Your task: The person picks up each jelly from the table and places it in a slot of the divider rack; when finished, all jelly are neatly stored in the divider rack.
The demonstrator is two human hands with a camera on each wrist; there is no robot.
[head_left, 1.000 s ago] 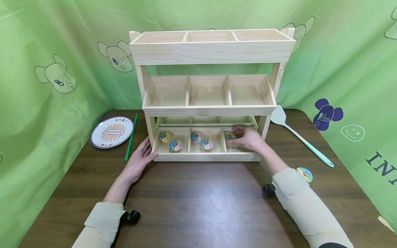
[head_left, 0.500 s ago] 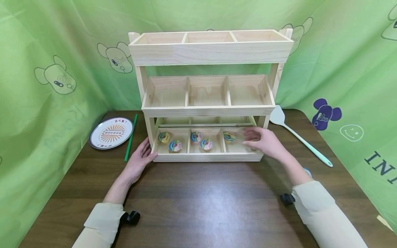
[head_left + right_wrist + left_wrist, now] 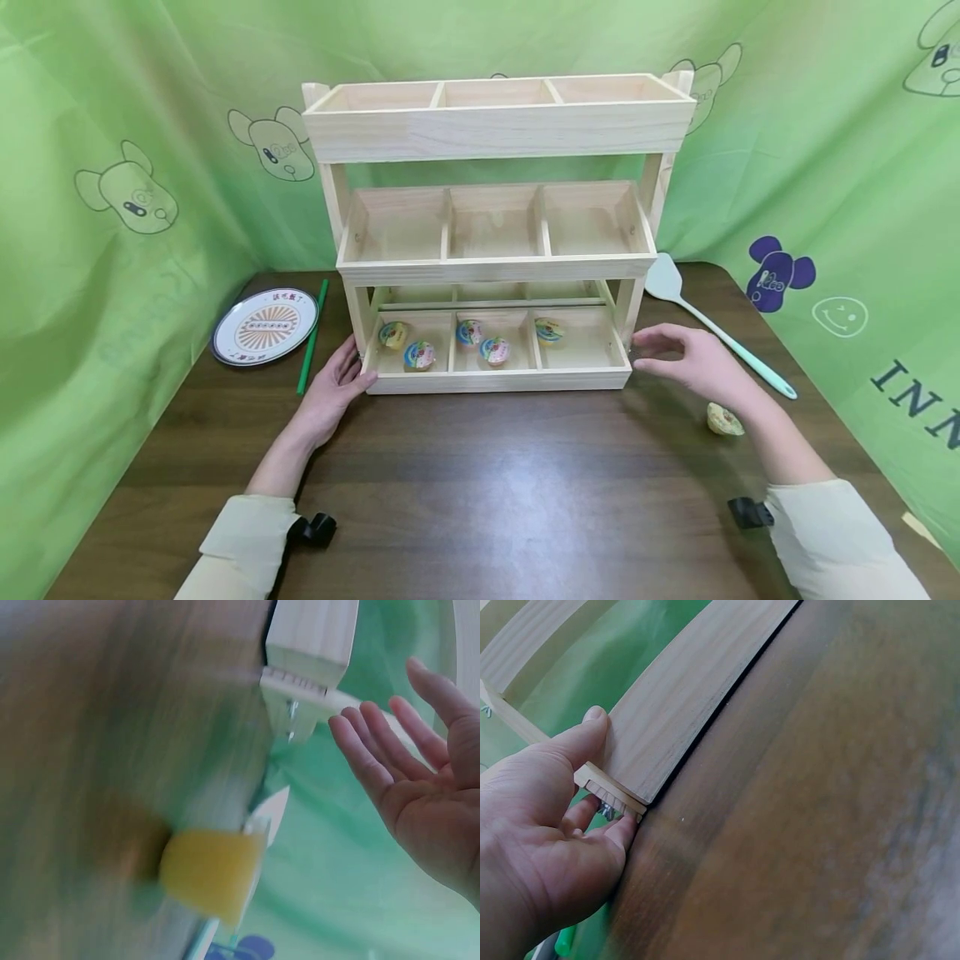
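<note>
A three-tier wooden rack (image 3: 495, 271) stands on the table, each tier split into three compartments. In the head view, my left hand (image 3: 332, 392) holds the bottom tier's left front corner; the left wrist view has the thumb on the front board (image 3: 679, 705) and fingers around the end. My right hand (image 3: 693, 362) is beside the rack's right end, fingers spread and holding nothing in the right wrist view. Small jelly cups lie in the bottom tier: two on the left, two in the middle, one jelly cup (image 3: 549, 331) on the right. Another yellow jelly cup (image 3: 724, 419) lies below my right hand.
A white plate (image 3: 266, 327) with a printed pattern lies at the left, beside a green stick (image 3: 312, 337). A pale spatula (image 3: 716, 327) lies right of the rack. Green printed cloth (image 3: 150, 275) hangs around the table (image 3: 480, 483).
My right hand has let go of the jelly cup in the right compartment and moved right, out of the tier. The left hand keeps its place. The view has shifted slightly.
</note>
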